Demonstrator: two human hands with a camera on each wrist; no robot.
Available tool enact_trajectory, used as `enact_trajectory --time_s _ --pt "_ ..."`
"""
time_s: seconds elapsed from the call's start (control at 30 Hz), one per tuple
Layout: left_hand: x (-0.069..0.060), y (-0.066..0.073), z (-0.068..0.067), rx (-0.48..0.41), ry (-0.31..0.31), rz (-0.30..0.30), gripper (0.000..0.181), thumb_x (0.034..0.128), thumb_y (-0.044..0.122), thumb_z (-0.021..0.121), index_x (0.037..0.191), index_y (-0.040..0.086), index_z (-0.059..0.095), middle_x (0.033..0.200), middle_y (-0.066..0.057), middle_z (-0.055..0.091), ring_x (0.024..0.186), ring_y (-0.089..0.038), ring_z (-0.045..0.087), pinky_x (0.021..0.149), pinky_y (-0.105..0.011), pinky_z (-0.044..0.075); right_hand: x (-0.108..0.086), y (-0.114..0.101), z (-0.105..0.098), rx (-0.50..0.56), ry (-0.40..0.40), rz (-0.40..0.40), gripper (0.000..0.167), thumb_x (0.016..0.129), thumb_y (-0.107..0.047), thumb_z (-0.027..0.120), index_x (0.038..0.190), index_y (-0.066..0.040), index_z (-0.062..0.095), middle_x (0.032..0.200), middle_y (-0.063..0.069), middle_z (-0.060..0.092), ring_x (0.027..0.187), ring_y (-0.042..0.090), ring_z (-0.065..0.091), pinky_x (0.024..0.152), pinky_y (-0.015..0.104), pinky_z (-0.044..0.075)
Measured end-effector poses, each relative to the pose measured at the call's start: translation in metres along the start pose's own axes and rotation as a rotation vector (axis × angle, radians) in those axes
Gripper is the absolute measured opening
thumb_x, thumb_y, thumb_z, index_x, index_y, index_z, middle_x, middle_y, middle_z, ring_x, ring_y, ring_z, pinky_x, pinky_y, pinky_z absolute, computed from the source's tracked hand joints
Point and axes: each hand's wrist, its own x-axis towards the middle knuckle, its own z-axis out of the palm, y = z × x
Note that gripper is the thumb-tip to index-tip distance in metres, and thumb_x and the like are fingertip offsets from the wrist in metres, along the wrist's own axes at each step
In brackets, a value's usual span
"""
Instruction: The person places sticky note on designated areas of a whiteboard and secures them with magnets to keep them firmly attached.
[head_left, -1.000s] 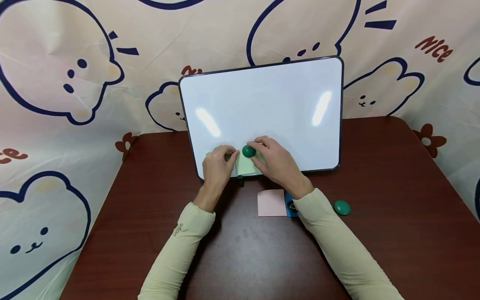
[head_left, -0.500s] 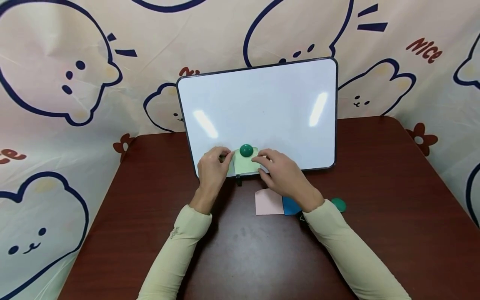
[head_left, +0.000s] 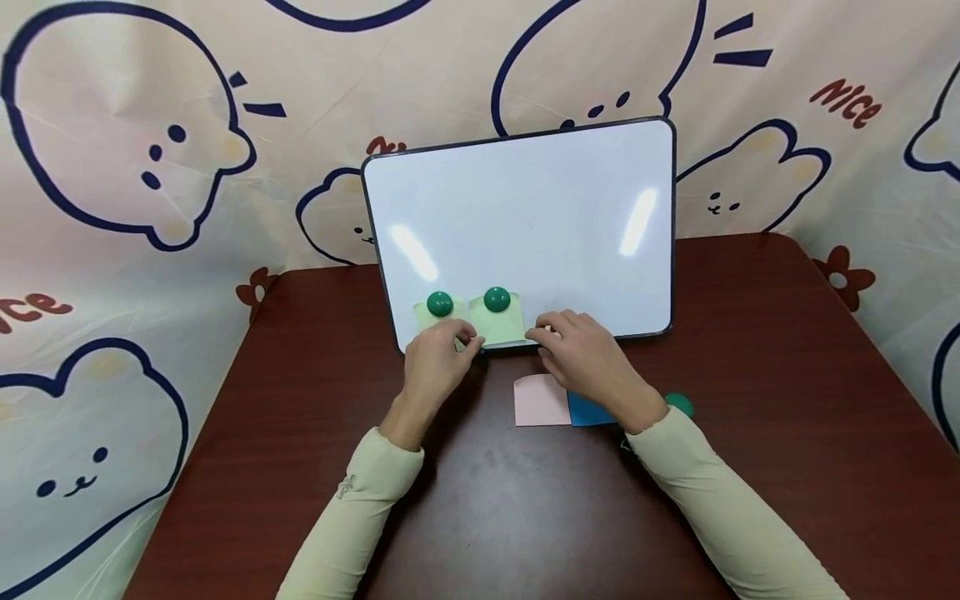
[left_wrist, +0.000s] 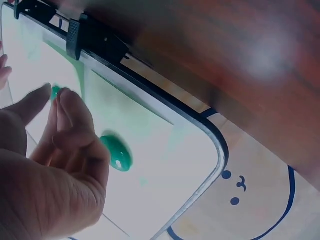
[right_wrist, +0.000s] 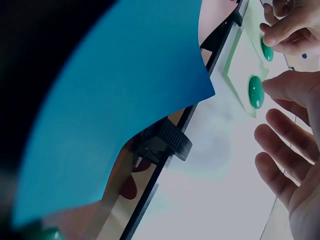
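Observation:
Two pale green sticky notes stand side by side at the whiteboard's (head_left: pixel 532 217) lower left, the left one (head_left: pixel 422 318) partly covered by my hand and the right one (head_left: pixel 504 325) mostly visible. Round green magnets, a left one (head_left: pixel 439 304) and a right one (head_left: pixel 497 299), sit on their upper parts. My left hand (head_left: pixel 437 360) hovers at the notes' lower inner corners, thumb and fingertips close together; no held object shows. Beside the right note's lower right edge is my right hand (head_left: pixel 588 360), fingers loosely bent and holding nothing; contact with the paper is unclear.
On the dark wooden table (head_left: pixel 480 517) lie a pink note (head_left: pixel 542 400) and a blue note (head_left: pixel 591 410), partly under my right wrist. Another green magnet (head_left: pixel 679 403) lies by that sleeve. Black clips (right_wrist: pixel 165 142) grip the board's lower edge. A patterned cloth (head_left: pixel 300 100) hangs behind.
The right hand has let go of the right magnet and moved right and down to the note's lower edge. The left hand has dropped lower, uncovering the left magnet.

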Motion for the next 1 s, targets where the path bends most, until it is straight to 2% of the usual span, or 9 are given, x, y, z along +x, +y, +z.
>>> enact_trajectory --time_s 0.13,0.27,0.4,0.6,0.8,1.0 --pt "-0.005 0.006 0.001 -0.007 -0.1 -0.016 0.011 0.0867 0.027 0.078 0.09 0.016 0.076 0.086 0.003 0.075 0.074 -0.014 0.068 0.062 -0.032 0.053 -0.01 -0.004 -0.002 -0.031 0.017 -0.085 0.026 0.088 -0.013 0.074 0.114 -0.012 0.071 0.11 0.005 0.067 0.102 0.022 0.064 0.084 0.037 0.056" --pt "-0.006 0.009 0.001 -0.009 -0.205 -0.059 0.01 0.087 0.027 0.078 0.091 0.018 0.076 0.087 0.004 0.076 0.078 -0.013 0.068 0.063 -0.031 0.052 -0.02 -0.013 -0.002 -0.075 0.031 -0.186 0.022 0.088 -0.013 0.072 0.11 -0.012 0.071 0.107 0.003 0.067 0.099 0.021 0.064 0.084 0.035 0.054" --pt "-0.009 0.011 -0.001 -0.03 -0.256 -0.087 0.009 0.0873 0.026 0.078 0.092 0.019 0.076 0.087 0.005 0.075 0.08 -0.013 0.067 0.063 -0.029 0.051 -0.027 -0.017 -0.004 -0.105 -0.014 -0.217 0.02 0.09 -0.016 0.07 0.11 -0.014 0.071 0.106 0.0 0.067 0.099 0.02 0.062 0.085 0.033 0.051" --pt "-0.012 0.016 0.0 -0.083 -0.339 -0.096 0.007 0.0882 0.026 0.077 0.092 0.02 0.075 0.085 0.007 0.074 0.079 -0.01 0.065 0.07 -0.031 0.051 -0.04 -0.011 -0.009 -0.149 -0.118 -0.203 0.021 0.09 -0.019 0.07 0.11 -0.015 0.071 0.104 -0.001 0.067 0.098 0.019 0.061 0.088 0.033 0.05" --pt "-0.015 0.023 0.005 -0.076 -0.381 -0.027 0.009 0.0886 0.026 0.076 0.094 0.02 0.074 0.09 0.006 0.075 0.086 -0.012 0.068 0.074 -0.032 0.052 -0.058 0.009 -0.015 -0.068 -0.14 -0.114 0.026 0.088 -0.024 0.075 0.112 -0.015 0.072 0.103 0.0 0.068 0.096 0.019 0.061 0.085 0.035 0.052" --pt "-0.017 0.025 0.006 -0.108 -0.427 -0.022 0.014 0.0848 0.027 0.08 0.094 0.019 0.072 0.089 0.005 0.073 0.088 -0.014 0.067 0.075 -0.033 0.051 -0.077 0.033 -0.023 -0.028 -0.224 -0.031 0.035 0.088 -0.04 0.073 0.113 -0.017 0.073 0.105 -0.001 0.069 0.097 0.018 0.061 0.086 0.037 0.052"
